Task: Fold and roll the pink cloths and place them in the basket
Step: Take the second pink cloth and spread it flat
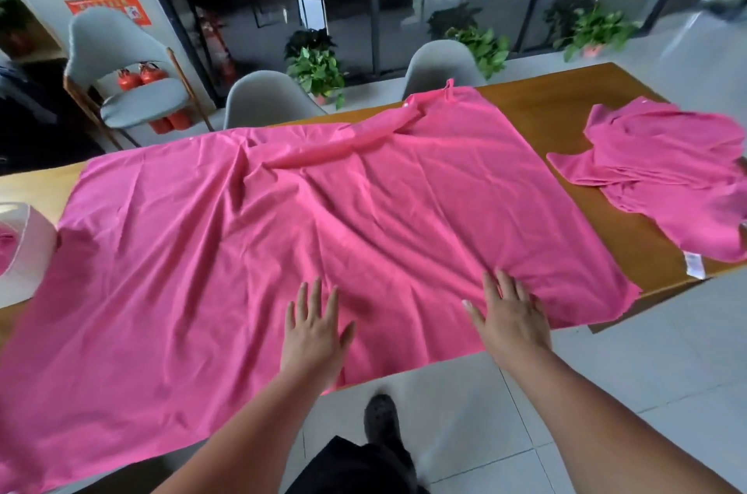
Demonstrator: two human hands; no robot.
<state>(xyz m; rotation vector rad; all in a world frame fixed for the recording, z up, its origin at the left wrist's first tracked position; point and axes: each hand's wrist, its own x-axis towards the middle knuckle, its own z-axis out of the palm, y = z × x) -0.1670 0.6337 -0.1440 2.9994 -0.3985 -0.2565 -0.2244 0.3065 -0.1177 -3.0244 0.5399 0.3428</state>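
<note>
A large pink cloth (226, 251) lies spread across the wooden table (566, 105), wrinkled, with a folded-over strip near its far edge. My left hand (315, 336) rests flat on the cloth near the table's front edge, fingers apart. My right hand (511, 317) lies flat on the cloth a little to the right, fingers spread. A second pink cloth (671, 178) sits crumpled at the right end of the table, a white label hanging from it. At the left edge stands a white basket (30, 247) with something pink inside.
Grey chairs (262, 101) stand along the table's far side, another (121, 65) by the wall with red fire extinguishers (139, 75) behind it. Potted plants (319, 69) line the dark glass wall. Grey floor tiles and my dark shoe (382, 419) show below the table's front edge.
</note>
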